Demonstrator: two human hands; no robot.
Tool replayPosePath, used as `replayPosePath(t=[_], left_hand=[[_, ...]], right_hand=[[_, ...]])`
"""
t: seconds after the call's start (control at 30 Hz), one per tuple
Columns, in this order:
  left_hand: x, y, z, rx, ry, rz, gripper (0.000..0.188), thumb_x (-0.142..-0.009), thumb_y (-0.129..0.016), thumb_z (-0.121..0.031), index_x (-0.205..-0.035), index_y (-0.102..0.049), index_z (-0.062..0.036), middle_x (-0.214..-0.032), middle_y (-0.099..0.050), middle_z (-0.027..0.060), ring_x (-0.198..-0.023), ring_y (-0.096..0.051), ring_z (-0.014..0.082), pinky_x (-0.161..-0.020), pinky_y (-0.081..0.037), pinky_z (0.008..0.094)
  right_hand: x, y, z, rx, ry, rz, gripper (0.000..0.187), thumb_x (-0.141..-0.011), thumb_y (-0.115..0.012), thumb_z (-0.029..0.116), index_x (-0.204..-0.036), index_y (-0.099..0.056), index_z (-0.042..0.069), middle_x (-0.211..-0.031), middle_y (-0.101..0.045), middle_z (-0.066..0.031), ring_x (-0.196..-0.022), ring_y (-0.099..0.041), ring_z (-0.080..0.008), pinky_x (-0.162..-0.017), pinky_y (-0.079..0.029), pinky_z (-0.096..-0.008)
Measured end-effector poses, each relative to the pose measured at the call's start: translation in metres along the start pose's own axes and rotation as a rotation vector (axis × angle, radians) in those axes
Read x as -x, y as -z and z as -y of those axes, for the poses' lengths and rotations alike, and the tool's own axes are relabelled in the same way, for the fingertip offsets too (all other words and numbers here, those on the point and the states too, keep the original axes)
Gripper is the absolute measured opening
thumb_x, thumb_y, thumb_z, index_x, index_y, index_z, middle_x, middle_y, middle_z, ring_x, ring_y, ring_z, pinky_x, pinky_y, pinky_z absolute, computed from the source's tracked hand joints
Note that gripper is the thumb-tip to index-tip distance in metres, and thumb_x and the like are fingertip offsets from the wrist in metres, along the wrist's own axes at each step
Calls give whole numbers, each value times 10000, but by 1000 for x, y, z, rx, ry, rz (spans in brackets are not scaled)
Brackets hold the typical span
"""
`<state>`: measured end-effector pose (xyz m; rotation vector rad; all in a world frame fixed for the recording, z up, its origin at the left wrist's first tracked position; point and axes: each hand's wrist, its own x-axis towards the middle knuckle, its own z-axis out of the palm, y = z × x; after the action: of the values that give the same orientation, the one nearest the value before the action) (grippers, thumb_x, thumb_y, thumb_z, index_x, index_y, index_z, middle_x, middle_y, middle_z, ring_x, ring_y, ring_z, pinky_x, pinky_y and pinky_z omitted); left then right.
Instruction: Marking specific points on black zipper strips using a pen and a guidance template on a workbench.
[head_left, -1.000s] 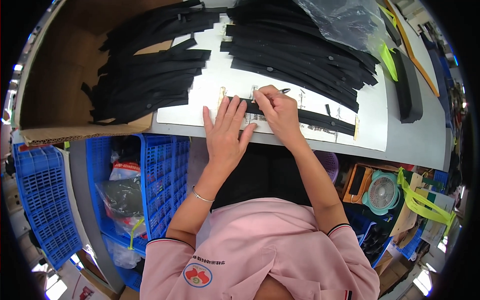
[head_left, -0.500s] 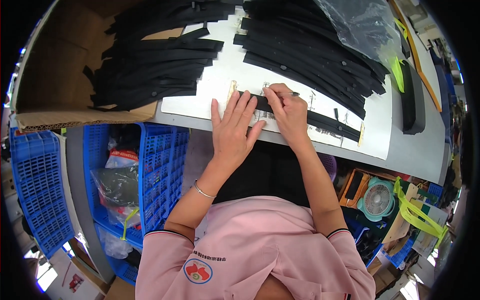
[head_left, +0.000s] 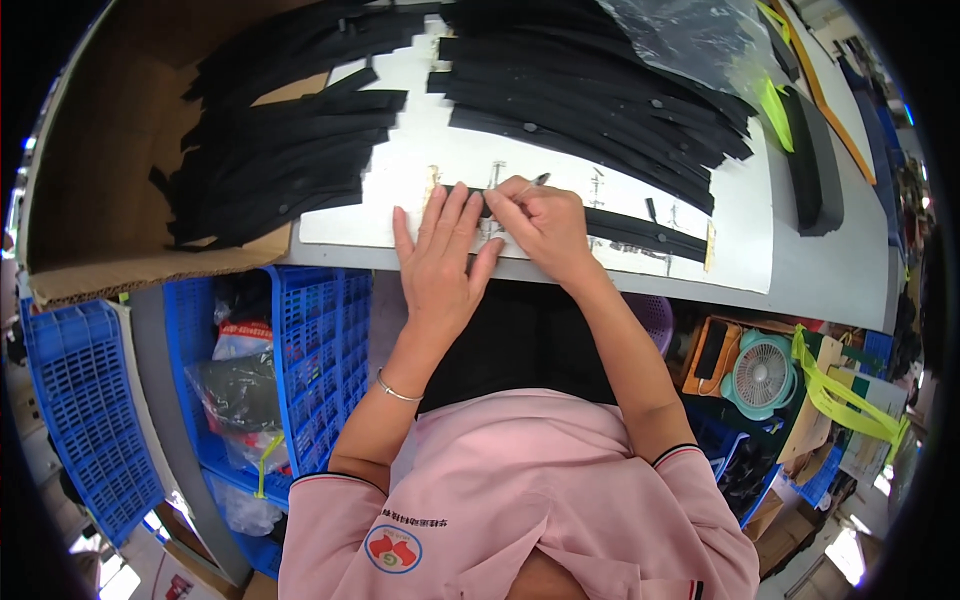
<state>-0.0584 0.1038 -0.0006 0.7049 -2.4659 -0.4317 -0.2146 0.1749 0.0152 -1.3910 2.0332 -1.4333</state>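
Observation:
A long black fabric strip [head_left: 640,232] lies along the near edge of a white board [head_left: 335,226] that has dark marks drawn on it. My left hand [head_left: 440,262] rests flat on the strip's left part, fingers stretched and slightly apart. Close beside it, my right hand [head_left: 552,228] is closed around a dark pen [head_left: 542,180], whose upper end sticks out above the knuckles. The pen's tip is hidden by the fingers, at the strip near my left fingertips. Pieces of yellowish tape [head_left: 710,246] mark the board at both ends of the strip.
Black strips are piled at the far right [head_left: 590,105] and at the left [head_left: 280,150], next to an open cardboard box [head_left: 100,150]. Clear plastic [head_left: 690,45] covers part of the right pile. Below stand blue baskets [head_left: 320,350] and a small fan [head_left: 760,375].
The whole view has shifted, moving the table leftward in the picture. My right hand sits a little nearer my left fingers, and the pen stands more upright. The left hand stays on the strip.

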Motion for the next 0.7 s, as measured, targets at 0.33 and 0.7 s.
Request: replayPosePath(t=[0.33,0.7], left_hand=[[3,0,2,-3,11,43,525,-950,-736,-232,-1445,-624,-99,-1519,-585,86,-1483,-460,284,-1273,-127,549],[3,0,3,-45,-11,52,523,-937,-760,-263,-1407,-647,-63,-1498,-601,103,-1475,-467,300,-1262,-134,579]], right_hand=[[35,61,0,-38,-157,-405,217,-999,-679,129,-867,-734,-35,-682,-682,-28,-589,-574,-49,-554,-434,-236],[39,69,-25,25,-232,-400,219,-1005,-684,142,-866,-718,-24,-676,-653,-23,-554,-543,-68,-541,-421,-249]])
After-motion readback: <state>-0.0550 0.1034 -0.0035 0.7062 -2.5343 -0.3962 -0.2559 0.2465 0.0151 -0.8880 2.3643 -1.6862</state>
